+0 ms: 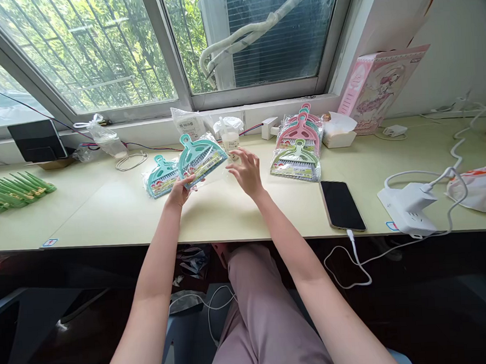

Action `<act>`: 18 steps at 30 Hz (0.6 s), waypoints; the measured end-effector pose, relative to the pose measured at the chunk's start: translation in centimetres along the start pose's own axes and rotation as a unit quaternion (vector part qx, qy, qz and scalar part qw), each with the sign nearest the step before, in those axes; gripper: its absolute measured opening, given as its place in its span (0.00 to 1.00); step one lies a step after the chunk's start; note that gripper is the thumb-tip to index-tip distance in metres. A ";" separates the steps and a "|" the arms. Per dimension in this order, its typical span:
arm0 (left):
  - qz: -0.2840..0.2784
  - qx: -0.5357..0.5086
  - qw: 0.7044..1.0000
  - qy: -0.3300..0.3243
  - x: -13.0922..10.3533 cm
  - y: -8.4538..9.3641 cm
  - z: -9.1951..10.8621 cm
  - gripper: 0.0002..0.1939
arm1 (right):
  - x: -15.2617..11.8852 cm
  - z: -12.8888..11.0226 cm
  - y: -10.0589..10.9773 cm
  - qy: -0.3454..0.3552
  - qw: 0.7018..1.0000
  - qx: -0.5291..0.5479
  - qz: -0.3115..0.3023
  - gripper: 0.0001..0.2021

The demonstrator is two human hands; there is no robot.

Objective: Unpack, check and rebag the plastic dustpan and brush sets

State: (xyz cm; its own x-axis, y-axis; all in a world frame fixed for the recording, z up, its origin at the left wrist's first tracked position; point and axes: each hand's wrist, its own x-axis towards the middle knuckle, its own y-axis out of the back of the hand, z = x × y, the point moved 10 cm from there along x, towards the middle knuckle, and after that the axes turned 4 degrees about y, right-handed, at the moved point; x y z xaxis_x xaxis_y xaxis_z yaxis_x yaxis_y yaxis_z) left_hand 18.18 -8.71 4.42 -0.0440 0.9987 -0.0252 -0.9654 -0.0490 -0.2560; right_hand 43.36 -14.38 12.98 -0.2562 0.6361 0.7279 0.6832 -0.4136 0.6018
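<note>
My left hand (pixel 181 190) grips a teal dustpan-and-brush set (pixel 202 157) by its lower left edge, tilted above the desk in a clear plastic bag. Just off the set's right edge, my right hand (pixel 247 172) has its fingers curved and apart, with nothing visible between them. Behind the left hand lies another bagged teal dustpan set (pixel 160 176) on the desk. To the right of my right hand is a stack of bagged sets, a green dustpan (pixel 297 159) in front and pink dustpans (pixel 301 129) behind.
A phone (pixel 343 206) on a charging cable lies near the front edge of the desk (pixel 229 221). A white power strip (pixel 407 207) with cords sits at right. Green bundles (pixel 15 190) are at far left. A lidded cup (pixel 230 136) and tissue pack (pixel 338 129) stand by the window.
</note>
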 end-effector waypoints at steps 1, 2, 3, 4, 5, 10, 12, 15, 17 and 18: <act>-0.003 0.005 1.000 0.017 -0.1 0.1 -0.3 0.21 | 0.1 0.5 -0.1 -0.010 1.000 0.011 0.000 0.10; -0.010 0.015 0.999 0.033 -0.2 0.0 -0.7 0.21 | 0.2 1.0 -0.3 -0.021 0.999 0.030 0.002 0.07; -0.025 0.028 0.998 0.049 -0.2 -0.3 -1.0 0.22 | 0.3 1.5 -0.4 -0.035 0.998 0.053 0.007 0.05; -0.049 0.044 0.996 0.064 -0.3 -0.8 -1.5 0.23 | 0.4 2.0 -0.5 -0.048 0.996 0.078 0.013 0.04; -0.078 0.064 0.992 0.077 -0.4 -1.4 -1.9 0.24 | 0.4 2.5 -0.5 -0.061 0.993 0.101 0.021 0.04; -0.192 0.151 0.966 0.088 -0.8 -3.7 -3.4 0.26 | -0.3 5.3 -0.5 -0.142 0.973 0.162 0.081 0.08; -0.209 0.159 0.962 0.073 -1.1 -4.5 -3.4 0.27 | -0.7 6.1 -0.5 -0.168 0.967 0.162 0.106 0.09; -0.210 0.159 0.964 0.043 -1.4 -5.2 -2.8 0.29 | -1.1 6.4 -1.0 -0.172 0.958 0.190 0.124 0.08; -0.204 0.159 0.966 0.024 -1.7 -5.5 -2.3 0.32 | -1.2 6.7 -1.5 -0.180 0.947 0.236 0.126 0.06; -0.203 0.159 0.966 0.017 -1.9 -5.6 -2.1 0.33 | -1.3 6.9 -1.9 -0.193 0.936 0.266 0.124 0.10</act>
State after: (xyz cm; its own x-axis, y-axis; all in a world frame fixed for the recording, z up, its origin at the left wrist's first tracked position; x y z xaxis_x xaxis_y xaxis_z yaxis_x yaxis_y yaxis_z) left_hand 24.26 -10.33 3.86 0.3581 0.9335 -0.0186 -0.9317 0.3586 0.0576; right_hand 47.12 -9.89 8.57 0.1526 0.7941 0.5883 0.9591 -0.2625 0.1056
